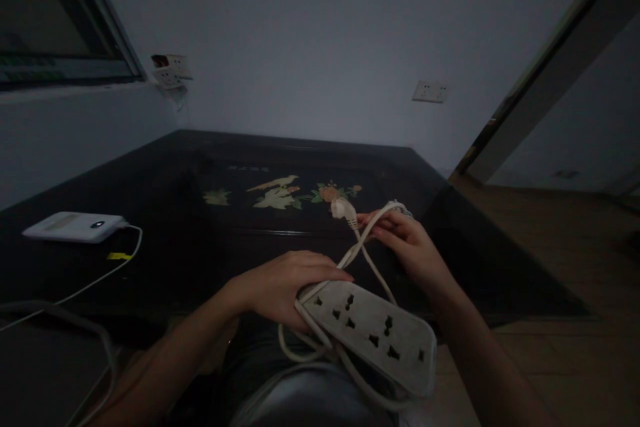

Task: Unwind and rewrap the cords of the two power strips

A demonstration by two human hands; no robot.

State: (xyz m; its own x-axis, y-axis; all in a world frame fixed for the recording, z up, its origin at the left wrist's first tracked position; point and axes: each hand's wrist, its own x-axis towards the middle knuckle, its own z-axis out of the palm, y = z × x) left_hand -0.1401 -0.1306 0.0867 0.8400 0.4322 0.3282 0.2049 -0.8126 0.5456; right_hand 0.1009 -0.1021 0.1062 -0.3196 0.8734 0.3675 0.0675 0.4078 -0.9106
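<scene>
A white power strip [370, 330] with several sockets is held tilted in front of my body. My left hand [285, 283] is closed round its upper left end, the thumb lying along the top edge. The strip's pale cord [355, 250] loops round that end and hangs below it. With bent fingers my right hand [407, 237] grips the cord above the strip. Next to those fingertips the plug [343, 209] sticks out to the left, over the table. Part of the cord beneath the strip is hidden.
The dark table [165, 173] bears a painted bird and flowers [280, 193]. At its left lies a white device [77, 227] with a thin cable [107, 273]. Wall sockets [430, 91] are at the back right, others [170, 70] at the back left. Wooden floor [540, 240] shows at right.
</scene>
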